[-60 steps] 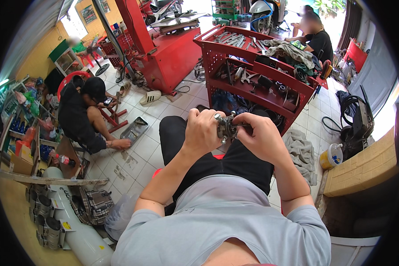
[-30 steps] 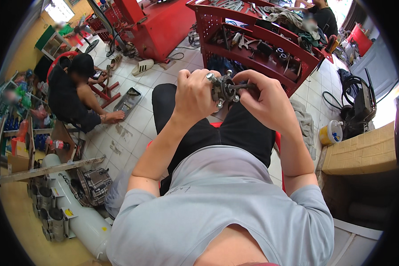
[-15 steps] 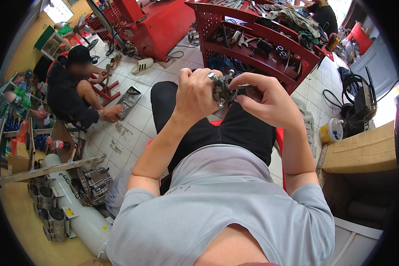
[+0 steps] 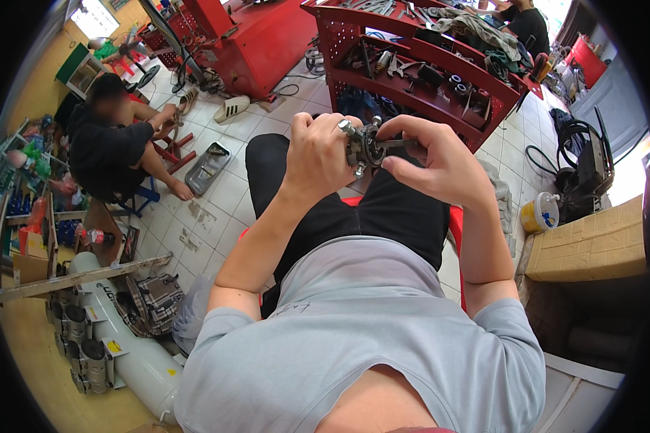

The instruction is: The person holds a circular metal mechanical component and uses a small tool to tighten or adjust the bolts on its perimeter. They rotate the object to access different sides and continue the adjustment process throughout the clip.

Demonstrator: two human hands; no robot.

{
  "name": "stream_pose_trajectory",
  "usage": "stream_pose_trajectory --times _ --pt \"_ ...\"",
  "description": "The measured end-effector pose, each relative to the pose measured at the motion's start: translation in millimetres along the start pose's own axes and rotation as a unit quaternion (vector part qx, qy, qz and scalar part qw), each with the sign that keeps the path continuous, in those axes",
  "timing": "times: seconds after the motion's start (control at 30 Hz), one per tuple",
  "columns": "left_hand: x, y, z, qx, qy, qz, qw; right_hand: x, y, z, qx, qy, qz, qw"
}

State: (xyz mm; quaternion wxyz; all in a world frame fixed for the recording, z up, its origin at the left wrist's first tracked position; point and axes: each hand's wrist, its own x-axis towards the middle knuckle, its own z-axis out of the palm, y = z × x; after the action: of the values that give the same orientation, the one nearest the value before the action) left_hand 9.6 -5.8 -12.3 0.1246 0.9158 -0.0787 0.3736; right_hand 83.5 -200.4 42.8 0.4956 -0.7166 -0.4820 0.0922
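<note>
My left hand (image 4: 319,153) is closed round a round metal machine part (image 4: 367,146), held above my lap. Shiny bolts stick out from its edge, and its face turns to the right. A slim grey metal rod (image 4: 395,143) runs from the middle of the part into my right hand (image 4: 440,160). My right index finger and thumb arch apart on either side of the rod, their tips close to the part's rim. The other fingers curl behind and are mostly hidden, as is the rod's far end.
Ahead stands a red tool trolley (image 4: 419,101) loaded with tools, rags and parts. At left, a person in black (image 4: 112,148) sits beside a metal tray (image 4: 208,168). A yellow-and-white bucket (image 4: 539,214) is at right, near a padded tan block (image 4: 588,249).
My right thumb has moved slightly away from the index finger, showing more of the rod. My left hand keeps its hold. The person at left has drawn a hand back from the tray.
</note>
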Motion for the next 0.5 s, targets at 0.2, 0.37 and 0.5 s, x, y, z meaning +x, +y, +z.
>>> stream_pose_trajectory --times 0.2,0.37,0.5 --pt "-1 -1 0 -0.001 0.0 0.006 1.0 1 -12 -12 -0.017 -0.055 0.01 0.998" --pt "-1 1 -2 -0.004 -0.001 0.007 1.0 1 -11 -13 -0.038 -0.082 0.005 0.996" --pt "-1 -1 0 -0.004 0.003 0.004 1.0 1 -15 -11 -0.052 -0.029 -0.005 0.998"
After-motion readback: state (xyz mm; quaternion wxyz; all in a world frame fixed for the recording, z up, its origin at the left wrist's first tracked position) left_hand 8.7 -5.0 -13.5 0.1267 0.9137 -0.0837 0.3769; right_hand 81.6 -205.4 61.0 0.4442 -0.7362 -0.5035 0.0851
